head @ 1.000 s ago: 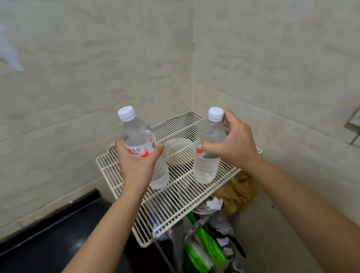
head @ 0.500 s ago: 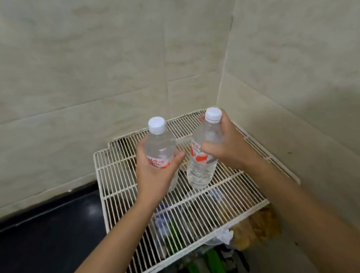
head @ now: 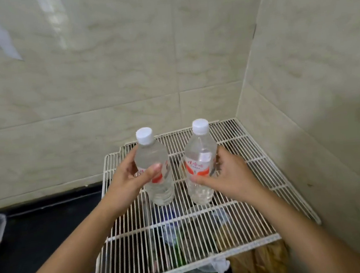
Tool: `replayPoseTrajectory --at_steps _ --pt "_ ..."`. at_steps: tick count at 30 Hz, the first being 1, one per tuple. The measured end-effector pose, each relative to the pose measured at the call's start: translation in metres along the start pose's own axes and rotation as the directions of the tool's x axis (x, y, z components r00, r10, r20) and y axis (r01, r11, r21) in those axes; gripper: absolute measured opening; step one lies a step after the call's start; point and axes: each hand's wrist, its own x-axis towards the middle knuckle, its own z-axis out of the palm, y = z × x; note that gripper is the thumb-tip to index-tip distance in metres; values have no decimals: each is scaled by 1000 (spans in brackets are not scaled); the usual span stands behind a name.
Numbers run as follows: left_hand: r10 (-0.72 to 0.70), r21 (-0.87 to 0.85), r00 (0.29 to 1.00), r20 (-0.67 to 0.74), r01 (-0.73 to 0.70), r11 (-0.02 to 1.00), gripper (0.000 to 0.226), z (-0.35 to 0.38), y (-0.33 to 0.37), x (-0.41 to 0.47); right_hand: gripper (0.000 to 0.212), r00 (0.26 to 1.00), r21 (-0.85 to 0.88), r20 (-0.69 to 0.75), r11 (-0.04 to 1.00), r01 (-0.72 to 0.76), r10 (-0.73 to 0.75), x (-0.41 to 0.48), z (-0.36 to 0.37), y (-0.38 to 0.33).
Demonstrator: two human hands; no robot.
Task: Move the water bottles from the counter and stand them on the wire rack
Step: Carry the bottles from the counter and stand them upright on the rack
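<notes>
**Tiled corner: bottles racked, hands not yet off**

Beige tiles backed a white wire rack (head: 253, 173). One clear plastic white-capped water bottle (head: 161, 188) stood upright on it, the left hand (head: 130, 183) curled round it. Its twin bottle (head: 201, 191) stood just beside, gripped by the right hand (head: 229, 175). Only letting go seemed left.

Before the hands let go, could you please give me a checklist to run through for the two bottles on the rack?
1. Left bottle upright: ok.
2. Right bottle upright: ok.
3. Both bases flat on the rack wires: cannot tell.
4. Caps on: ok.
5. Bottles apart, not touching: ok.
6. Left hand and right hand clear of the bottles: not ok, each grips one.
</notes>
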Motion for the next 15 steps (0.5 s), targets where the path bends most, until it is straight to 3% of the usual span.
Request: replayPoseTrajectory --at_steps 6,12,15 --pt "44 -28 990 -138 -48 998 74 11 11 61 77 996 110 -72 993 53 -45 74 -28 1" --pt "55 -111 954 -295 -91 990 45 5 10 135 84 999 86 -31 996 19 -17 149 -26 -11" --pt "65 -81 942 -329 -96 992 43 3 3 158 79 999 154 51 988 10 -18 169 -17 -18"
